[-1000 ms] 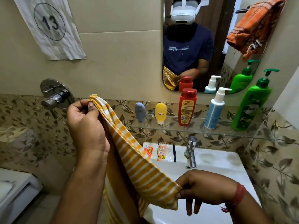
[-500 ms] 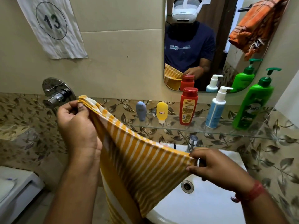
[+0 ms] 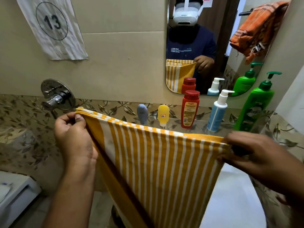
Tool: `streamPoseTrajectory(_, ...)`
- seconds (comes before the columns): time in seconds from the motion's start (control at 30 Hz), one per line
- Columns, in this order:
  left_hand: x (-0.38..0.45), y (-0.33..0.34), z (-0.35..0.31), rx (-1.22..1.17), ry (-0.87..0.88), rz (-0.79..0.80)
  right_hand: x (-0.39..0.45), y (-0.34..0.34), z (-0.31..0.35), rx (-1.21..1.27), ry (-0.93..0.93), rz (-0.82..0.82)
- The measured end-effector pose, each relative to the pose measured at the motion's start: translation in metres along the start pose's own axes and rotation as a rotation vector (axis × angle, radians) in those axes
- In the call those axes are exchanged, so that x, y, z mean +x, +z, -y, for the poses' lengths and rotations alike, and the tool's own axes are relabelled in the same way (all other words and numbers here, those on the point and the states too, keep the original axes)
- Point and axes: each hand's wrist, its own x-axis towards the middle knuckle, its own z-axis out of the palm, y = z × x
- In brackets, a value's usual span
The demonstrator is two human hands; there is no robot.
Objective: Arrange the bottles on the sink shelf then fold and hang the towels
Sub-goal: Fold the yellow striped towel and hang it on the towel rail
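Observation:
A yellow-and-white striped towel [image 3: 158, 165] hangs stretched in front of me over the sink. My left hand [image 3: 74, 139] pinches its upper left corner near the wall tap. My right hand [image 3: 256, 155] grips the upper right corner. On the glass shelf [image 3: 202, 127] behind the towel stand a small grey bottle [image 3: 142, 113], a small yellow bottle [image 3: 163, 114], a red bottle [image 3: 190, 109], a white-and-blue pump bottle [image 3: 218, 112] and a green pump bottle [image 3: 255, 106], in a row. An orange towel [image 3: 259, 28] shows in the mirror, hung on a hook.
A chrome wall tap [image 3: 56, 96] sits left of the towel's corner. The mirror [image 3: 202, 46] is above the shelf. The white sink [image 3: 230, 199] lies below right, mostly hidden by the towel. A paper marked 13 [image 3: 52, 25] hangs on the wall. A white fixture [image 3: 14, 195] is at lower left.
My right hand has risen and moved right with its corner, and the towel now spreads out flat between both hands. The left hand has kept its pinch on its corner.

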Motion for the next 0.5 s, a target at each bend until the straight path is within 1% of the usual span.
streamPoseTrajectory(0.1,-0.001,-0.001,0.01,0.02,-0.026,0.042,-0.003,-0.005,0.006,0.082,0.04,-0.103)
streamPoseTrajectory(0.2,-0.004,-0.002,0.018,0.057,-0.039,0.102,-0.007,-0.009,0.008,0.133,0.07,-0.119)
streamPoseTrajectory(0.33,-0.012,0.0,0.024,0.121,-0.038,0.19,-0.014,-0.011,0.007,0.54,0.201,-0.282)
streamPoseTrajectory(0.43,-0.017,-0.003,0.024,0.151,-0.069,0.24,-0.019,-0.005,0.002,0.7,0.253,-0.428)
streamPoseTrajectory(0.5,-0.023,-0.004,0.023,0.173,-0.07,0.264,-0.023,-0.003,-0.001,0.768,0.266,-0.485)
